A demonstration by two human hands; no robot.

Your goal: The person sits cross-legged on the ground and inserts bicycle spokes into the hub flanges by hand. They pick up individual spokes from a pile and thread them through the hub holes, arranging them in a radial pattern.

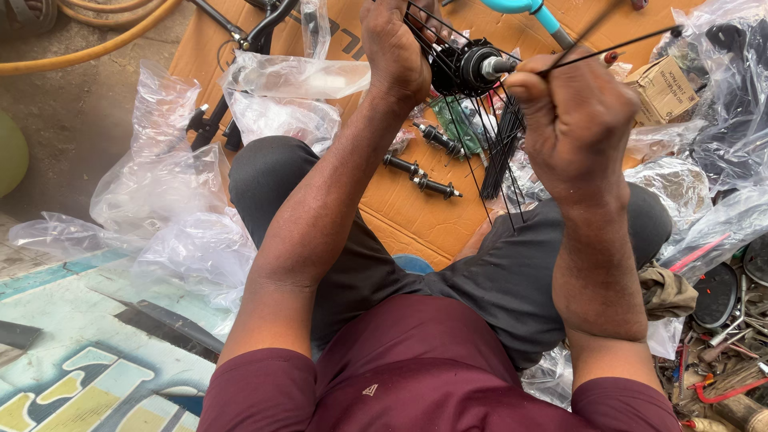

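My left hand [394, 50] grips a black bicycle wheel hub [466, 67] from the left, with several thin black spokes hanging down from its flange. My right hand [578, 120] is closed on a single black spoke [616, 46] that runs up and right from the hub. Below the hub, a bundle of loose black spokes [502, 152] lies on flattened brown cardboard [416, 216]. I sit with my knees spread, in grey trousers and a maroon shirt.
Two black axles [422, 178] lie on the cardboard. Clear plastic bags [172, 188] are piled at the left and right. A small cardboard box [663, 90] sits at top right, a teal bicycle frame tube [528, 10] at the top, tools [724, 352] at lower right, a yellow hose [88, 50] at top left.
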